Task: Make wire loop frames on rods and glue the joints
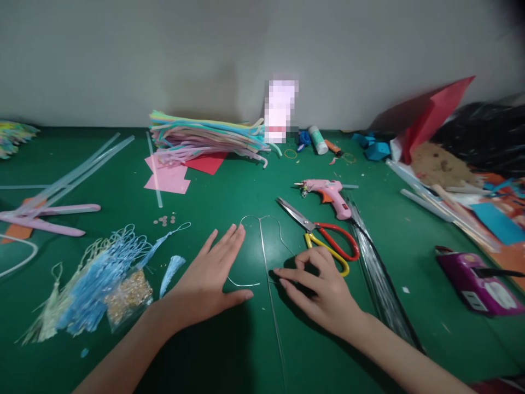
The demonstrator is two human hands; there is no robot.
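Note:
A thin pale wire [263, 241] lies on the green table, its straight stem running toward me and two curved arms spreading from its top. My left hand [205, 273] rests palm down over the left arm of the wire, fingers stretched out and thumb apart. The end of that arm shows by the thumb. On the other side my right hand [324, 290] has bent fingers, the tips drawn together at the right arm of the wire, close to the stem. Part of the wire is hidden under each hand. Scissors [314, 225] with red and yellow handles lie open just beyond my right hand.
A pink glue gun [326, 194] and a bundle of thin wires [377, 279] lie right. Blue tassels [98, 279] and a bag of gold beads [129, 295] lie left. Pipe cleaners [209, 137] are piled at the back. A purple device [479, 282] sits far right.

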